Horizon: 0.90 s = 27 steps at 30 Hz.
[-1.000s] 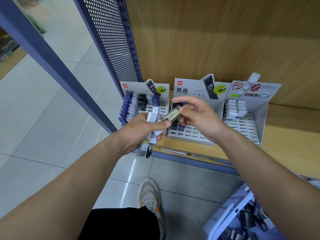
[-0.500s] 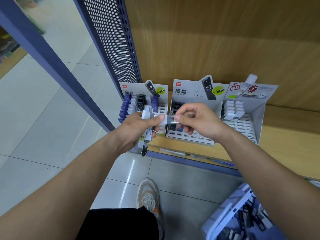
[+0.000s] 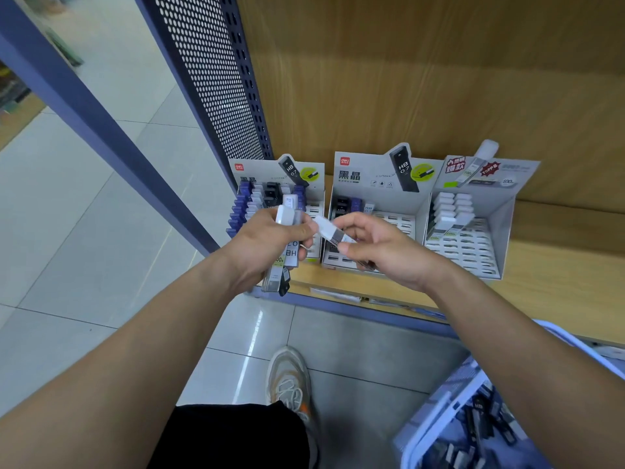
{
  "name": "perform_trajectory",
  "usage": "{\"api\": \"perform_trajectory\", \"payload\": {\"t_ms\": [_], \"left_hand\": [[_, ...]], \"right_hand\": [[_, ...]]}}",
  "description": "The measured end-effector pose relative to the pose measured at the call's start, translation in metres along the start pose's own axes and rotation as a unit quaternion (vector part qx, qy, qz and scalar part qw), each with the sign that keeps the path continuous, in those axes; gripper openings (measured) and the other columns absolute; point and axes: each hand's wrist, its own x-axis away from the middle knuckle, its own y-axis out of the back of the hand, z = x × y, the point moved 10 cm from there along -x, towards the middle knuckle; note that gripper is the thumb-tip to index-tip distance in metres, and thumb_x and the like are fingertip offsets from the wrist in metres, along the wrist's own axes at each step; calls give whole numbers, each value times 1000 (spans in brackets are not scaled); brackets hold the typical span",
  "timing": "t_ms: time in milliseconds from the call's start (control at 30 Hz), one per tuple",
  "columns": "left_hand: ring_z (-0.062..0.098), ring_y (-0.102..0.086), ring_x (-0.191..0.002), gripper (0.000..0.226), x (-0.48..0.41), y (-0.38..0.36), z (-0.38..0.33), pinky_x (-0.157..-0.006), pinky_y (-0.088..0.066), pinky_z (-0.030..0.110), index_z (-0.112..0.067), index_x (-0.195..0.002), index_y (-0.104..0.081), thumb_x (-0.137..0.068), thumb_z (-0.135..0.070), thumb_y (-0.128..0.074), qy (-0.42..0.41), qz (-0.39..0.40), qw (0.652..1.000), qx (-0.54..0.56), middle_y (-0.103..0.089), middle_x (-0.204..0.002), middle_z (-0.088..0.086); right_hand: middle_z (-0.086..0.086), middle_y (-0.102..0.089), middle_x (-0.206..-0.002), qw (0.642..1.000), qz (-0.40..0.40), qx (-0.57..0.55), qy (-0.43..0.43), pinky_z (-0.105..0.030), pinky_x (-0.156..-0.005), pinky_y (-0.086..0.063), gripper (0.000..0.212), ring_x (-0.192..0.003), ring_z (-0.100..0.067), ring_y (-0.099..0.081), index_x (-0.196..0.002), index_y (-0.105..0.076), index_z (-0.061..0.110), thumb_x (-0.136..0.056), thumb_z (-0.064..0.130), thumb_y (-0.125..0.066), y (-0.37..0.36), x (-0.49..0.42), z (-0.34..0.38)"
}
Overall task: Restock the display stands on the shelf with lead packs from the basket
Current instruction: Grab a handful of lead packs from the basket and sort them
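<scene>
My left hand (image 3: 270, 245) grips a bunch of lead packs (image 3: 282, 265), white caps up, in front of the left display stand (image 3: 280, 174). Beside it, my right hand (image 3: 382, 248) pinches one white-capped lead pack (image 3: 333, 231) between thumb and fingers, in front of the middle display stand (image 3: 378, 177). The left stand holds rows of blue, black and white packs. Only a few dark packs sit at the back of the middle stand. In the right display stand (image 3: 473, 204), white packs fill the rear slots. The basket (image 3: 436, 431) with several dark packs sits at the bottom right.
The stands sit on a wooden shelf (image 3: 558, 275) with a wooden back panel. A dark perforated metal side panel (image 3: 216, 79) and a blue post (image 3: 101, 130) bound the shelf on the left. My shoe (image 3: 291, 380) stands on the tiled floor below.
My right hand drew one white-capped pack away from the bunch in my left hand and now holds it apart. Both hands shifted slightly lower and right.
</scene>
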Motion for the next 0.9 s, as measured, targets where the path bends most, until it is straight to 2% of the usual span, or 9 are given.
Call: {"api": "perform_trajectory", "payload": {"t_ms": [100, 233, 300, 400, 433, 500, 600, 700, 900], "left_hand": [[18, -52, -57, 12, -1, -12, -3, -47, -43, 25, -12, -86, -63, -98, -13, -64, -8, 17, 1000, -10, -60, -68, 4], [18, -52, -54, 14, -5, -28, -7, -46, -44, 23, -10, -84, -63, -98, -11, -64, -13, 29, 999, -22, -59, -66, 5], [18, -52, -55, 15, -7, -41, -9, -50, -47, 24, -10, -83, -64, -98, -13, -64, -20, 39, 998, -45, -60, -65, 5], [16, -53, -57, 15, -11, -66, -18, -61, -50, 20, -8, -84, -62, -98, -13, -63, -46, 58, 994, -82, -59, -66, 9], [16, -53, -57, 15, -13, -74, -21, -63, -49, 20, -8, -84, -62, -98, -13, -63, -56, 63, 992, -92, -59, -67, 10], [17, -54, -59, 13, -15, -91, -27, -65, -49, 21, -9, -86, -60, -98, -13, -64, -72, 70, 990, -101, -60, -67, 8], [16, -53, -57, 9, -17, -112, -30, -62, -50, 22, -7, -90, -60, -98, -10, -64, -87, 68, 988, -109, -60, -66, 4], [10, -54, -53, 7, -19, -123, -26, -54, -48, 20, -4, -97, -59, -96, -7, -66, -79, 44, 991, -94, -58, -70, 4], [13, -53, -51, 9, -40, -143, 9, -57, -49, 22, -9, -92, -59, -95, -6, -67, -54, -2, 996, -76, -60, -66, 2]], "right_hand": [[-2, -61, -95, 1000, -14, -3, 9, -25, -61, -44, 27, -69, -4, -56, -124, -58, 13, -99, 4, -56, 7, 5, -2], [5, -70, -90, 997, -75, -22, 17, -19, -65, -49, 16, -78, -4, -64, -113, -63, 13, -99, 9, -58, 35, 17, -4], [-3, -67, -83, 993, -114, 3, 20, -29, -71, -52, 11, -79, -14, -63, -101, -65, 10, -99, 20, -60, 55, 26, -7], [-20, -55, -75, 982, -182, 40, 17, -32, -66, -55, 34, -73, -24, -54, -92, -61, -2, -98, 31, -63, 92, 43, -14], [-24, -60, -80, 978, -200, 48, 20, -32, -66, -57, 31, -74, -26, -57, -94, -63, -1, -97, 30, -64, 103, 50, -14], [-14, -70, -90, 970, -233, 62, 30, -36, -66, -60, 14, -77, -22, -65, -103, -68, 10, -95, 22, -66, 125, 64, -13], [-7, -70, -89, 957, -275, 77, 43, -38, -65, -60, 28, -74, -20, -65, -117, -60, 22, -92, 12, -69, 156, 83, -17], [-12, -70, -81, 942, -306, 121, 62, -42, -67, -60, 25, -76, -28, -68, -112, -62, 26, -93, 12, -68, 181, 98, -19], [-11, -67, -72, 915, -363, 166, 57, -50, -71, -58, 11, -66, -10, -64, -98, -63, 27, -93, 18, -66, 228, 106, -33]]}}
